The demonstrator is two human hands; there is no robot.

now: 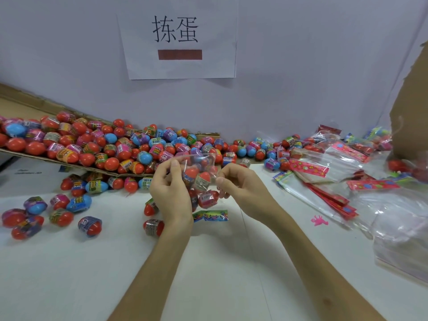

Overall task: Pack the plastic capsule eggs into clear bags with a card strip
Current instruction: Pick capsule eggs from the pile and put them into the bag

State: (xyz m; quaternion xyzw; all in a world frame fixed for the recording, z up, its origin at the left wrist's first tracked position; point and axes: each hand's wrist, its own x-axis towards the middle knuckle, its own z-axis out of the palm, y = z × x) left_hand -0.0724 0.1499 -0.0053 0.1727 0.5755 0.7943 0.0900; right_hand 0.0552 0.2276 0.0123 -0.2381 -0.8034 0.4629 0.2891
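Above the white table, both hands hold a clear bag [201,161] with several red capsule eggs [203,179] inside. My left hand [170,191] pinches the bag's left top edge, and my right hand [238,188] pinches its right side. A green card strip [210,215] lies on the table just below the bag. More red and blue eggs [76,203] lie loose to the left. A big heap of eggs [97,144] fills a tilted cardboard sheet [27,154] behind.
Clear bags with pink card strips [309,167] and a stack of red strips [333,200] lie at the right, with filled bags [361,144] beyond. A crumpled clear bag [403,239] sits at the right edge. A small pink toy [319,220] lies nearby. A paper sign [177,40] hangs on the wall.
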